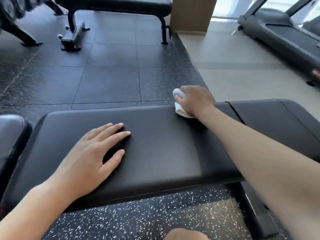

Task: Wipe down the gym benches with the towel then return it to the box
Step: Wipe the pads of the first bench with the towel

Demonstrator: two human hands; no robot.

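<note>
A single wide-angle head camera is looking forward and steeply down from just above the long black padded bench tabletop [155, 144], which is filling the near middle of the frame. It is facing across the dark speckled rubber floor [107, 80] toward a second black flat bench [117, 6] and a grey treadmill [284, 35] farther off.

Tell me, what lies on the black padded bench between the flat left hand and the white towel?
Nothing: in the head view, only bare black padding of the bench lies between the left hand and the bunched white towel, which the right hand grips.
</note>
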